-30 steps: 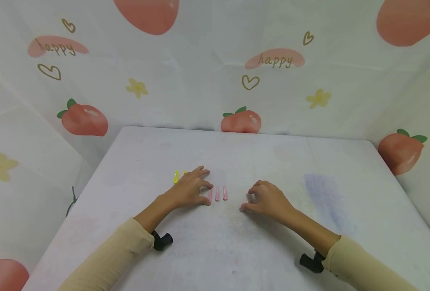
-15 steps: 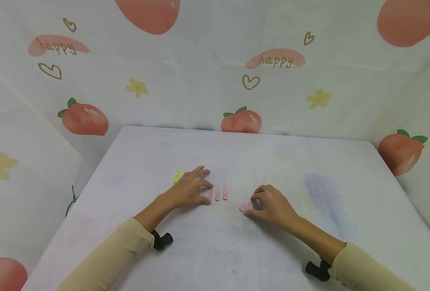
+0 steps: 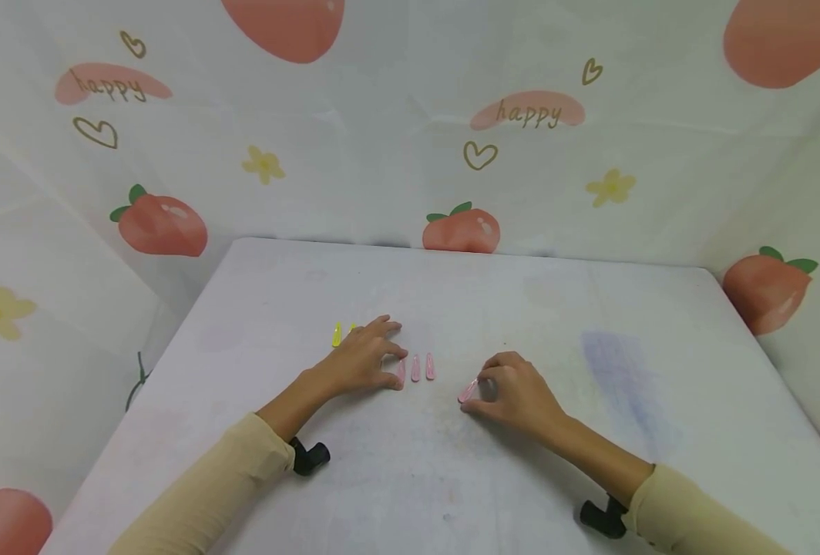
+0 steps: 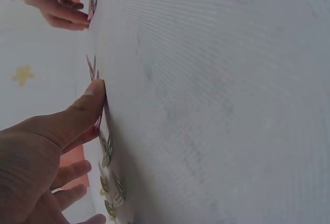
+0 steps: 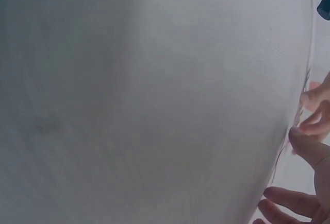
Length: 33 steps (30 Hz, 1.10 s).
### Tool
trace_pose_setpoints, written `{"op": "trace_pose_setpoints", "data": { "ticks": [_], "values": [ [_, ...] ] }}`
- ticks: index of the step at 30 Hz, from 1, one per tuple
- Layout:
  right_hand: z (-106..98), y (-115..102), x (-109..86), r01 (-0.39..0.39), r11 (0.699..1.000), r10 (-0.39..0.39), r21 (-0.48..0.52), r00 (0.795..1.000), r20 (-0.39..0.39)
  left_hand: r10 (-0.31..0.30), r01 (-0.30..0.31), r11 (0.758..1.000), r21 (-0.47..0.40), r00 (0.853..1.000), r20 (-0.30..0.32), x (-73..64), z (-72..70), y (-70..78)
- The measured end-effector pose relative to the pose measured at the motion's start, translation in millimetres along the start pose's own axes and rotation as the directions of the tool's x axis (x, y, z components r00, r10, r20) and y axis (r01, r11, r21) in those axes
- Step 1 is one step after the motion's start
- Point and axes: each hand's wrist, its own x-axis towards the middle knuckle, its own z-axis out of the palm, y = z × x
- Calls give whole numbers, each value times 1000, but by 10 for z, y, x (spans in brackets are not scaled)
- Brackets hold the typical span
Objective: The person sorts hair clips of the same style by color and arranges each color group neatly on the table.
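My left hand (image 3: 360, 358) rests at the table's middle, thumb and index finger at the two ends of a pink hair clip (image 3: 401, 371); its other fingers spread outward. Just right of it lie two more pink hair clips, a nearer one (image 3: 416, 368) and a farther one (image 3: 430, 367), upright in a row. My right hand (image 3: 521, 391) pinches a tilted pink hair clip (image 3: 468, 391) by its ends, low at the table. In the right wrist view the thumb (image 5: 304, 144) and fingers stand on either side of that clip, seen edge-on.
Yellow hair clips, one in full view (image 3: 337, 334) and one partly covered (image 3: 352, 327), lie behind my left wrist. Several yellowish clips (image 4: 106, 149) show in the left wrist view. The white table (image 3: 382, 493) meets a printed cloth (image 3: 368, 193) at its back edge.
My right hand drew back slightly and its thumb came off the tilted clip's lower end; now the thumb is back at that end. The left hand has stayed in place.
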Motion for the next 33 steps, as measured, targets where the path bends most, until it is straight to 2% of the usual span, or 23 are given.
{"op": "trace_pose_setpoints", "data": {
  "ticks": [6,9,14,19,21,28,33],
  "values": [
    [19,-34,9,65,998,-66,-17,997,-27,2,-2,1000,5,1000,4,4,-13,0],
    [24,-56,22,72,997,-73,-22,997,-26,5,-5,1000,3,1000,5,2,-20,1],
    [2,-60,87,91,996,-91,-3,995,32,5,-5,1000,4,1000,5,0,-20,3],
    [-38,-9,219,185,983,-183,-5,976,118,0,0,1000,-2,1000,13,2,-18,22],
    [-46,2,274,199,980,-197,-4,970,142,-4,4,1000,-5,1000,17,1,-22,31],
    [-13,-11,406,166,986,-165,6,972,169,-13,13,1000,-1,1000,17,2,-16,38],
    [3,-23,455,125,990,-135,64,972,191,-14,14,1000,6,1000,20,5,-30,39]
  ]
}}
